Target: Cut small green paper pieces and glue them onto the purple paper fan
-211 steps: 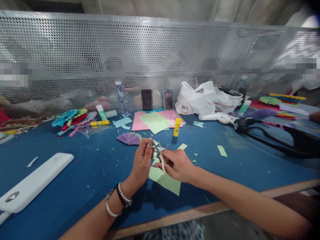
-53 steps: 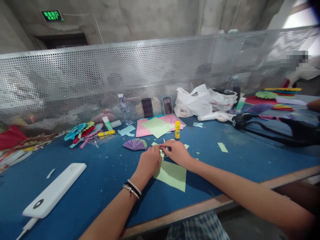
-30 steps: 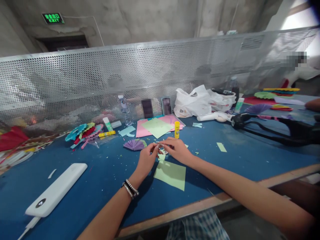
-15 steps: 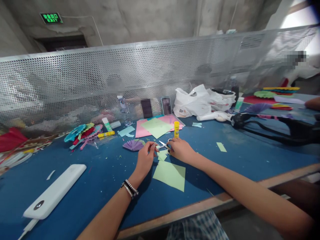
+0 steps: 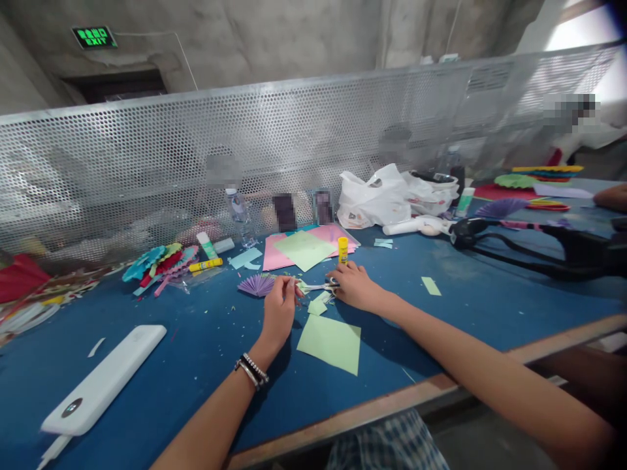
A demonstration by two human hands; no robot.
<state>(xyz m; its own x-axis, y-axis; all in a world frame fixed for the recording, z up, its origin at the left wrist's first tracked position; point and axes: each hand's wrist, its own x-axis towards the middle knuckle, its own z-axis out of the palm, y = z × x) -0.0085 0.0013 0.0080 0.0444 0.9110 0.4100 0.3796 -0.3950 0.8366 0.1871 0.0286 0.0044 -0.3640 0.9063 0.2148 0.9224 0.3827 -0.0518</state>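
Note:
My right hand (image 5: 353,284) is closed on the handles of a pair of scissors (image 5: 317,286), whose blades point left toward my other hand. Between the pinched fingers of my left hand (image 5: 281,301) is a small piece of pale green paper (image 5: 302,287), reaching to the blade tips. Small green paper scraps (image 5: 317,307) lie just below the scissors. A larger sheet of light green paper (image 5: 330,343) lies flat nearer to me. Behind my left hand is a folded purple paper fan (image 5: 255,284), and a yellow glue stick (image 5: 343,250) stands upright behind my right hand.
Pink and green sheets (image 5: 304,249) lie at the back before a perforated metal screen (image 5: 294,143). A white power bank (image 5: 105,378) is at left, paper flowers (image 5: 159,262) beyond it. White plastic bags (image 5: 375,199) and a black strap (image 5: 519,261) are at right.
The scissor blades, spread apart before, are now closer together. My left hand has shifted slightly left, away from the right hand. The whole view has moved a little.

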